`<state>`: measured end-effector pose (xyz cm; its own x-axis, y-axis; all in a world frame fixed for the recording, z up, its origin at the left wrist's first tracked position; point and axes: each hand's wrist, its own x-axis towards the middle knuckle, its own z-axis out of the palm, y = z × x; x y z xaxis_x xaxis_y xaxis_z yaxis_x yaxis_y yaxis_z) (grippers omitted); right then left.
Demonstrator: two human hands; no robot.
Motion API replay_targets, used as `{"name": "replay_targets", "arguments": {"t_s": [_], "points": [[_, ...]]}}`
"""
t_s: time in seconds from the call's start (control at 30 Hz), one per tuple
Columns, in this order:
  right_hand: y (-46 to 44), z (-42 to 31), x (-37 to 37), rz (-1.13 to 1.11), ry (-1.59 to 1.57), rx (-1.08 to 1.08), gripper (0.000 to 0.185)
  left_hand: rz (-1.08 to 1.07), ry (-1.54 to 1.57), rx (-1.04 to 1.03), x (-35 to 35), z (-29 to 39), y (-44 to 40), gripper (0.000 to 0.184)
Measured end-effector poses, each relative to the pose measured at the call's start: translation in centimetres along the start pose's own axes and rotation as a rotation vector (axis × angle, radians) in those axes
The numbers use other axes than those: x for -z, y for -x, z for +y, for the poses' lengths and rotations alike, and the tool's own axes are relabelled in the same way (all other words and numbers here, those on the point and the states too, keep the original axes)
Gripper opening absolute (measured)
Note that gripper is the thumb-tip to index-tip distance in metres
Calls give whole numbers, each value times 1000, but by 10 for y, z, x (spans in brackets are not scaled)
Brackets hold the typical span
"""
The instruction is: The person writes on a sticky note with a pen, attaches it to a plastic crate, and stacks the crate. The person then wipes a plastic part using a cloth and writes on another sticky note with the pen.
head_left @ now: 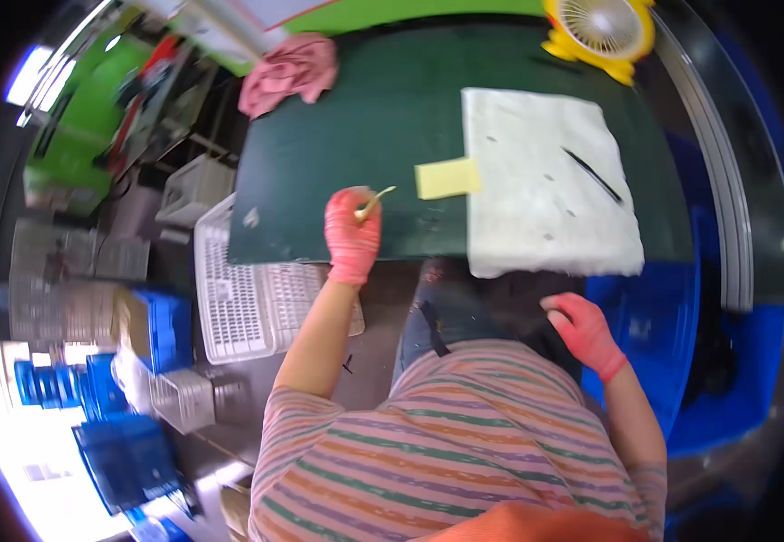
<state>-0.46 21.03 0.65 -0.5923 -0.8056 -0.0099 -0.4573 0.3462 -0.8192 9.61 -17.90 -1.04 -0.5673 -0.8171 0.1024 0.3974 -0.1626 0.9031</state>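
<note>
Over the front edge of the green table (320,149), my left hand (352,239) in a pink-red glove is closed around a small, thin, curved pale-yellow piece (372,204). Its kind cannot be made out. My right hand (585,336), in a similar glove, is off the table near my lap. Its fingers are loosely bent, a gap shows by the thumb, and nothing is visible in it. A white cloth (518,194) lies on the table's right part, with a black pen-like stick (592,174) on it. A yellow paper (444,179) touches the cloth's left edge.
A pink cloth (294,72) is bunched at the table's far left, and a yellow fan (602,27) stands at the far right. White plastic baskets (229,307) are low on the left. Blue bins (640,316) stand at the right.
</note>
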Motion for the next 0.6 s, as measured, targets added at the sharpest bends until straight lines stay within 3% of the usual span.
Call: {"name": "replay_targets", "arguments": {"t_s": [0.07, 0.23, 0.33, 0.6], "points": [[-16, -17, 9, -8, 15, 32, 18, -80, -1044, -522, 6, 13, -19, 12], [-73, -46, 18, -78, 46, 44, 19, 78, -1247, -439, 43, -6, -117, 17], [-126, -74, 17, -153, 94, 12, 20, 98, -1301, -570, 46, -2, -165, 16], [-390, -113, -45, -96, 167, 151, 34, 197, -1028, -645, 46, -19, -197, 15]]}}
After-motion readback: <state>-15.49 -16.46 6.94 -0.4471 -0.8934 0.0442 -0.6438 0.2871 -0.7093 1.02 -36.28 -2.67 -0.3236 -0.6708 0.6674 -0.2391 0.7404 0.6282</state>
